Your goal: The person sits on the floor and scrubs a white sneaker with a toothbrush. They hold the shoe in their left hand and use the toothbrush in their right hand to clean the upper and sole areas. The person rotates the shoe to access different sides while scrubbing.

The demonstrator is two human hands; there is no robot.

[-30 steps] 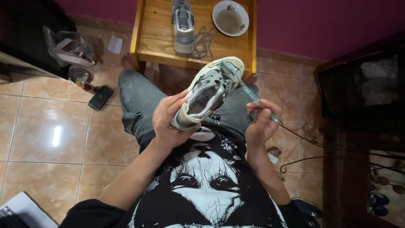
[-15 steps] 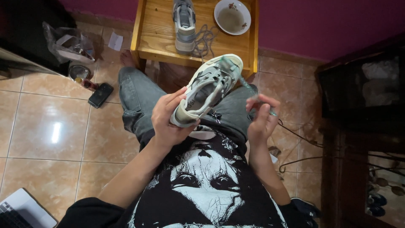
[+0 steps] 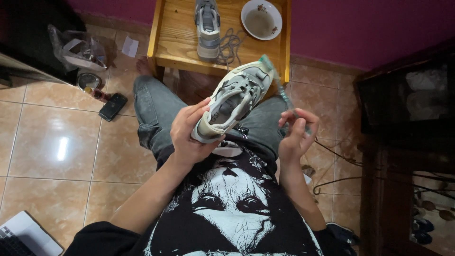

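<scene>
The person sits with the legs in grey jeans [image 3: 156, 106] stretched toward a small wooden bench [image 3: 175, 40]. The left hand [image 3: 192, 135] is closed around the heel part of a pale grey and cream sneaker with open laces [image 3: 237, 99]; the fingers wrap the side and the thumb presses near the heel. The sneaker is held in the air above the lap, with its toe pointing toward the front edge of the bench and its opening turned up to the camera.

The right hand [image 3: 296, 135] is closed in a pinch around a thin brush with a clear greenish handle [image 3: 279, 85]. The top end of the brush lies just beside the toe of the sneaker; I cannot tell if it touches the shoe.

On the bench, near the middle of its far edge, stands a second grey sneaker [image 3: 207, 26] with a loose grey lace [image 3: 231, 45] beside it. At the far right corner of the bench sits a white round bowl with brownish liquid [image 3: 261, 19].

On the tiled floor left of the legs lies a black phone [image 3: 113, 106], and further left a clear plastic bag [image 3: 78, 47]. A corner of a silver laptop [image 3: 23, 234] shows at the bottom left
</scene>
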